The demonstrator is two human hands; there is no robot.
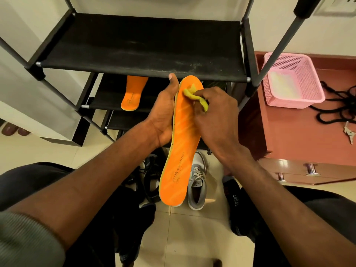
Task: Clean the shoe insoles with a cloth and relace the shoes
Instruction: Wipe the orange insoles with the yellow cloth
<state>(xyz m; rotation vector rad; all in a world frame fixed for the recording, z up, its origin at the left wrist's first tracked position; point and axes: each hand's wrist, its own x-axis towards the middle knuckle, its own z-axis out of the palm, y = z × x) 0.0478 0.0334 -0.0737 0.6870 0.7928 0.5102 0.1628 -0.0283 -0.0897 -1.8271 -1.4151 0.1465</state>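
My left hand (163, 116) grips the orange insole (183, 143) along its edge, held up before the shoe rack (144, 45). My right hand (215, 116) pinches the yellow cloth (194, 96) against its toe end. It looks light and bendy, so I'd support mid-length.

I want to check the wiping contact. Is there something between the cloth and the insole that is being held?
Nothing visible. The right hand presses the yellow cloth directly on the orange insole, which the left hand holds.
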